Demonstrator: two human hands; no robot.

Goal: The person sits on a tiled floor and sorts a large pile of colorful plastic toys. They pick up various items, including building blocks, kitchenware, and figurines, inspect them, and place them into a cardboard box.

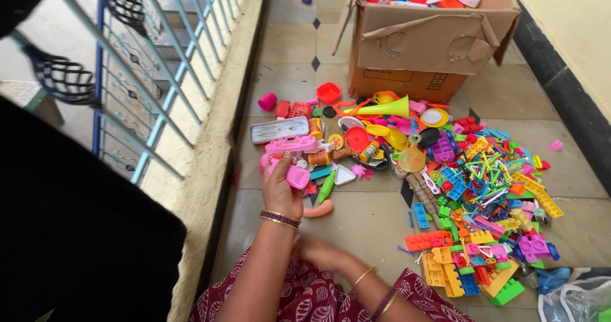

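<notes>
A pink toy [294, 175] is gripped by the left hand [280, 191], whose fingers [275, 167] are curled closed around its near end while the rest of the toy sticks out toward the cardboard box [433, 42]; the toy is held just above the tiled floor [363, 217], at the near left edge of the toy pile [445, 175] spread in front of the box. The wrist of that hand is ringed by bangles [279, 219]. The right hand [321, 253] is seen low, nearer the lap than the box, blurred and resting close to the maroon patterned cloth [312, 296]; whether its fingers are open or closed cannot be told, and nothing can be made out in its grasp. A green tube-shaped toy [326, 187] and an orange sausage-shaped piece [318, 210] are lying just beside the left hand, on the side away from the box. A yellow toy horn [385, 107] is lying close in front of the box, and bright building blocks [458, 271] are heaped farther from it, to its right front. A metal railing [140, 74] is seen well to the left of the box
</notes>
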